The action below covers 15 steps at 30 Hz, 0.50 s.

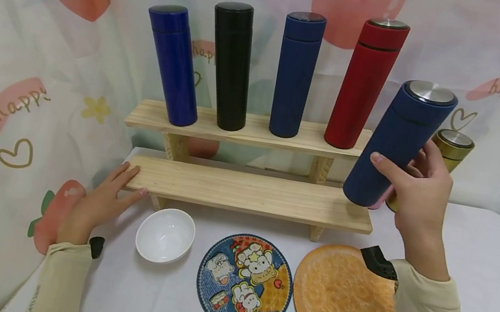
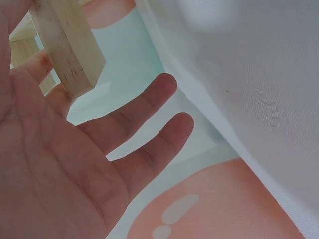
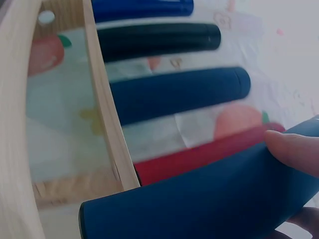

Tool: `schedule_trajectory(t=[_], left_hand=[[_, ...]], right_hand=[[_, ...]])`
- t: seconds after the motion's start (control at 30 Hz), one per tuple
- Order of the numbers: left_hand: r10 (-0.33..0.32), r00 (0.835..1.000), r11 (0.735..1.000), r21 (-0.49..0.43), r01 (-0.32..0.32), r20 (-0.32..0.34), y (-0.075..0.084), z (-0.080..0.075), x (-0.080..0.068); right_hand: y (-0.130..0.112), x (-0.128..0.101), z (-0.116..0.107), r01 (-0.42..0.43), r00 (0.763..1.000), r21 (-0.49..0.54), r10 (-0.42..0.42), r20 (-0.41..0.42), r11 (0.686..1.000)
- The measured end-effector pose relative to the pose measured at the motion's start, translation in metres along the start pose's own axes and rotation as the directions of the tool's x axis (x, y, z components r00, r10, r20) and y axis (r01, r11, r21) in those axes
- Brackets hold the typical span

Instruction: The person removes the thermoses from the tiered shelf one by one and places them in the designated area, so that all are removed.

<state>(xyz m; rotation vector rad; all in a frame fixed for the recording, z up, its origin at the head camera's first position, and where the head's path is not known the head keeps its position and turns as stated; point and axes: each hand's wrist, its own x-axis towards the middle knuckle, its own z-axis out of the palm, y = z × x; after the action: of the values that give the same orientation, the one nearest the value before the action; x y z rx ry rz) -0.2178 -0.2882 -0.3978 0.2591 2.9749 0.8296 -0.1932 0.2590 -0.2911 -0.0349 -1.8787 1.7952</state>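
Note:
My right hand [image 1: 424, 192] grips a dark blue thermos flask [image 1: 398, 143] with a silver lid, thumb across its front. The flask leans, its base overlapping the right end of the lower shelf board in the head view. In the right wrist view the thumb presses on the flask [image 3: 199, 194]. My left hand [image 1: 103, 202] touches the left end of the two-tier wooden shelf's lower board [image 1: 248, 192]; two fingers [image 2: 154, 149] stretch out free in the left wrist view. On the upper board [image 1: 253, 137] stand a shiny blue flask [image 1: 174, 64], a black flask [image 1: 230, 66], another dark blue flask [image 1: 296, 75] and a red flask [image 1: 367, 84].
Behind the right hand stands a gold flask [image 1: 455, 143], mostly hidden, with a sliver of something pink beside it. In front of the shelf are a white bowl [image 1: 165, 236], a round cartoon mat [image 1: 245, 283] and a round orange-brown mat [image 1: 349, 307]. A printed cloth hangs behind.

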Motion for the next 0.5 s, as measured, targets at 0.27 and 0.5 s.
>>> schedule_trajectory(t=[0.27,0.5], left_hand=[[-0.032,0.999,0.999,0.007,0.031,0.023,0.000,-0.001,0.001],[-0.015,1.000,1.000,0.017,0.015,0.017,0.000,-0.002,0.001]], right_hand=[[-0.003,0.014,-0.029,-0.019,0.993,0.146,0.036,-0.114,0.989],[-0.003,0.024,-0.053,-0.023,0.972,0.170,0.062,-0.226,0.985]])
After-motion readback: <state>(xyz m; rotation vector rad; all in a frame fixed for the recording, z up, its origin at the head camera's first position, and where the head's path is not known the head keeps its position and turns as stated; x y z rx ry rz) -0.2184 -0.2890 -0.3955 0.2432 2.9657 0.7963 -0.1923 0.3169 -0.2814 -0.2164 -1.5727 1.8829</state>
